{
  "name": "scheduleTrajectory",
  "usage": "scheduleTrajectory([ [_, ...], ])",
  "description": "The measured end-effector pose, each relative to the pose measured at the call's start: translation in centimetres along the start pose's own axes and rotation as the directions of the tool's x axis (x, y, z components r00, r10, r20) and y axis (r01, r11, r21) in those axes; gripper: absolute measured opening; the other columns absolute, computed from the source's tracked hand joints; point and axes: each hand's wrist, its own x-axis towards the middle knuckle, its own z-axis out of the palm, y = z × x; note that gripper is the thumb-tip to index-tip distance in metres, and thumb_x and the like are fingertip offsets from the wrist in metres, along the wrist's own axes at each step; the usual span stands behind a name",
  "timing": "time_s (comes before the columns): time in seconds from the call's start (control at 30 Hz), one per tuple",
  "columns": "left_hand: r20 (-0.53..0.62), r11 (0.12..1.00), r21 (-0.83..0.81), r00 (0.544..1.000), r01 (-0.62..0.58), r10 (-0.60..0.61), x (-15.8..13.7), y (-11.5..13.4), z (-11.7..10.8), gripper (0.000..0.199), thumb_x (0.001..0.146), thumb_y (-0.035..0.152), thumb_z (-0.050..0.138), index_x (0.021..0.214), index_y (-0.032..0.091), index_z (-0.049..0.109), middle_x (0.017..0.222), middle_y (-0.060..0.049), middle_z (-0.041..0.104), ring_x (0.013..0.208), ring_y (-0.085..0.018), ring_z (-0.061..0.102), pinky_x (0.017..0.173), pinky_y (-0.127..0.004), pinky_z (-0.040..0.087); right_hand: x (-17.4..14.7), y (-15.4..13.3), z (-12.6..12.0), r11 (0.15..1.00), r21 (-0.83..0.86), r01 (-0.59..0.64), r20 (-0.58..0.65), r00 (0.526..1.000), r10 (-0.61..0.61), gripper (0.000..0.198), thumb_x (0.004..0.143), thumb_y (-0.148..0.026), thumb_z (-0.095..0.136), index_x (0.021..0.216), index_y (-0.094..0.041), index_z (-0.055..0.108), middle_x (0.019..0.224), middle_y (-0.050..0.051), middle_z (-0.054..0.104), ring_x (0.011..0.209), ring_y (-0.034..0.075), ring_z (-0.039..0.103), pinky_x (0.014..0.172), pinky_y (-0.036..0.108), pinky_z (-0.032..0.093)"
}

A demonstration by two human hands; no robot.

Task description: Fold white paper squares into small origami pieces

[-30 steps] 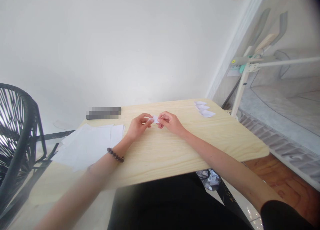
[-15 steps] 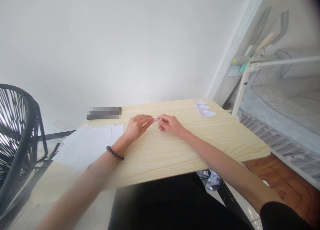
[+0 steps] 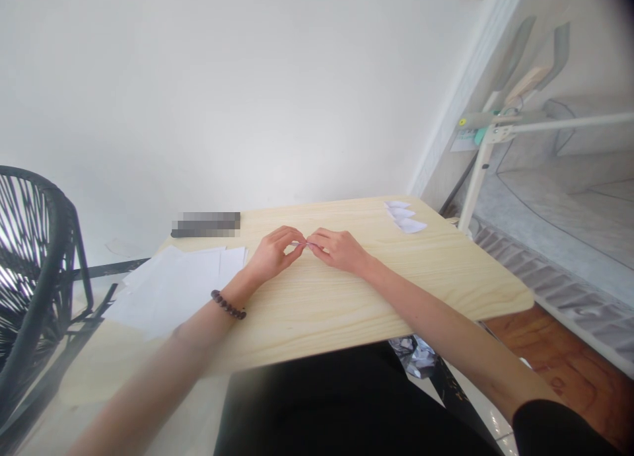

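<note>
Above the middle of the pale wooden table (image 3: pixel 307 310), my left hand (image 3: pixel 275 252) and my right hand (image 3: pixel 341 250) meet at the fingertips. Pinched between them is a small folded piece of white paper (image 3: pixel 296 244), mostly hidden by the fingers. Thumb and fingers of both hands are closed on it. A dark bead bracelet (image 3: pixel 228 304) circles my left wrist. To the right, toward the table's far edge, several folded white paper pieces (image 3: pixel 409 224) lie in a row. Loose sheets of white paper (image 3: pixel 173 284) spread over the left side, beside my left forearm.
A dark, pixel-blurred object (image 3: pixel 205 225) sits at the back left edge. A black woven chair (image 3: pixel 44 264) stands at the left. White metal-framed equipment (image 3: pixel 480 178) is at the right. Crumpled silvery material (image 3: pixel 419 358) shows below the front edge. A white wall rises behind.
My right hand's fingers have straightened from a curl and now pinch the paper beside the left fingertips. My left fingers have bent more, and a bit of paper shows between them.
</note>
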Motion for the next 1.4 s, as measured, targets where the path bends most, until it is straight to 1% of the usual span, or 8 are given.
scheduleTrajectory([
  [0.17, 0.032, 0.997, -0.009, 0.997, 0.075, -0.075, -0.05, 0.1, 0.02, 0.014, 0.08, 0.025, 0.047, 0.086, 0.016, 0.055, 0.084, -0.006, 0.059, 0.08, -0.015, 0.054, 0.073, -0.029, 0.044, 0.0, 0.11, 0.26, 1.0, -0.007, 0.0, -0.006, 1.0, 0.0, 0.025, 0.087, -0.026, 0.032, 0.094, -0.019, 0.055, 0.084, 0.003, 0.059, 0.073, 0.011, 0.054, 0.059, 0.021, 0.034],
  [0.33, 0.076, 0.961, -0.14, 0.971, 0.237, -0.228, -0.11, 0.15, 0.14, 0.019, 0.08, 0.03, 0.045, 0.089, 0.016, 0.054, 0.084, -0.005, 0.061, 0.077, -0.014, 0.057, 0.071, -0.026, 0.045, -0.05, 0.11, 0.41, 0.992, 0.095, -0.083, -0.008, 0.996, 0.084, 0.028, 0.087, -0.032, 0.031, 0.093, -0.019, 0.055, 0.088, 0.004, 0.059, 0.074, 0.012, 0.054, 0.064, 0.022, 0.036],
  [0.5, 0.209, 0.882, -0.254, 0.912, 0.398, -0.352, -0.47, -0.26, 0.12, 0.027, 0.077, 0.038, 0.049, 0.09, 0.016, 0.057, 0.081, -0.004, 0.064, 0.073, -0.015, 0.06, 0.068, -0.026, 0.047, 0.05, -0.08, 0.32, 0.971, 0.191, -0.143, 0.01, 0.99, 0.144, 0.026, 0.085, -0.035, 0.036, 0.089, -0.019, 0.057, 0.084, 0.004, 0.06, 0.068, 0.012, 0.052, 0.063, 0.022, 0.035],
  [0.67, 0.216, 0.771, -0.399, 0.868, 0.497, -0.448, -0.57, -0.52, 0.2, 0.03, 0.075, 0.039, 0.051, 0.086, 0.012, 0.058, 0.075, -0.007, 0.066, 0.069, -0.016, 0.062, 0.065, -0.028, 0.049, 0.22, -0.09, 0.42, 0.968, 0.179, -0.178, 0.06, 0.984, 0.17, 0.03, 0.085, -0.037, 0.035, 0.073, -0.018, 0.055, 0.064, 0.001, 0.055, 0.058, 0.01, 0.046, 0.057, 0.021, 0.03],
  [0.87, 0.294, 0.663, -0.511, 0.836, 0.546, -0.462, -0.39, -0.19, 0.12, 0.029, 0.073, 0.036, 0.055, 0.085, 0.01, 0.058, 0.071, -0.009, 0.066, 0.071, -0.017, 0.062, 0.065, -0.029, 0.05, 0.23, 0.14, 0.61, 0.956, 0.249, -0.156, 0.086, 0.987, 0.138, 0.032, 0.085, -0.034, 0.034, 0.066, -0.017, 0.052, 0.059, -0.001, 0.05, 0.054, 0.008, 0.041, 0.054, 0.021, 0.027],
  [1.0, 0.322, 0.624, -0.519, 0.81, 0.584, -0.491, -0.47, -0.23, 0.16, 0.033, 0.073, 0.038, 0.055, 0.088, 0.009, 0.059, 0.074, -0.01, 0.066, 0.072, -0.019, 0.063, 0.067, -0.03, 0.05, 0.19, 0.16, 0.48, 0.936, 0.284, -0.209, 0.124, 0.976, 0.18, 0.033, 0.085, -0.036, 0.032, 0.063, -0.017, 0.048, 0.053, -0.003, 0.043, 0.049, 0.008, 0.036, 0.05, 0.02, 0.025],
  [1.3, 0.341, 0.615, -0.541, 0.818, 0.574, -0.464, -0.69, -0.58, 0.16, 0.04, 0.078, 0.044, 0.046, 0.091, 0.009, 0.06, 0.081, -0.012, 0.066, 0.075, -0.019, 0.062, 0.067, -0.031, 0.051, 0.35, 0.14, 0.41, 0.911, 0.351, -0.215, 0.103, 0.976, 0.19, 0.033, 0.085, -0.035, 0.032, 0.059, -0.016, 0.042, 0.053, -0.003, 0.041, 0.051, 0.008, 0.036, 0.052, 0.021, 0.026],
  [1.4, 0.367, 0.569, -0.552, 0.79, 0.609, -0.49, -0.67, -0.6, 0.2, 0.041, 0.076, 0.045, 0.048, 0.091, 0.009, 0.06, 0.078, -0.012, 0.067, 0.072, -0.019, 0.063, 0.065, -0.031, 0.052, 0.29, 0.19, 0.44, 0.886, 0.388, -0.254, 0.127, 0.967, 0.222, 0.035, 0.084, -0.038, 0.033, 0.057, -0.016, 0.041, 0.05, -0.004, 0.037, 0.047, 0.007, 0.032, 0.049, 0.021, 0.025],
])
